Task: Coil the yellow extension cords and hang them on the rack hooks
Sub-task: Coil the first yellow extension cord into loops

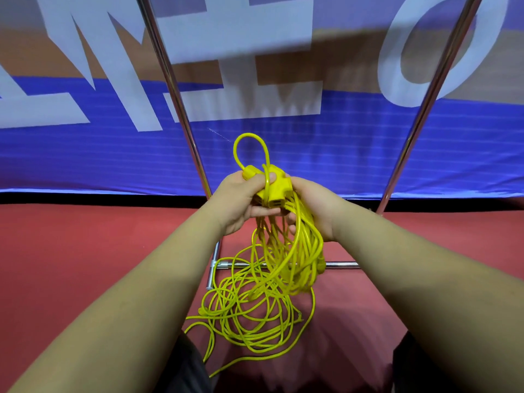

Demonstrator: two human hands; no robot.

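a big blue banner (312, 154) with white letters fills the back. under it lies the red floor (85, 251). two shiny rack poles (175, 100) go up on each side of the hands, and the rack's bottom bar (340, 264) lies flat on the floor. no hooks show in this view, and no box or bin shows, so nothing sits inside anything.

a loose pile of yellow cord (241, 321) is spread in messy rings on the floor, just below the hands and close to the person's legs. above it hangs the coiled bundle (303, 251), long from top to bottom, with its low end dropping past the bottom bar toward the pile.

both hands hold the top of the bundle. the left hand (241, 202) has its fingers curled under the strands, and its thumb presses a strand down on the yellow socket block (276, 188). the right hand (314, 205) wraps around the other side of the block and the bundle. a small loop (249, 146) pokes up above the fingers, away from the person.

it looks like the coiling is only partly done. the loose cord lies straight down from the fingers, so the next pull likely goes upward. the left pole stands nearer the left hand.
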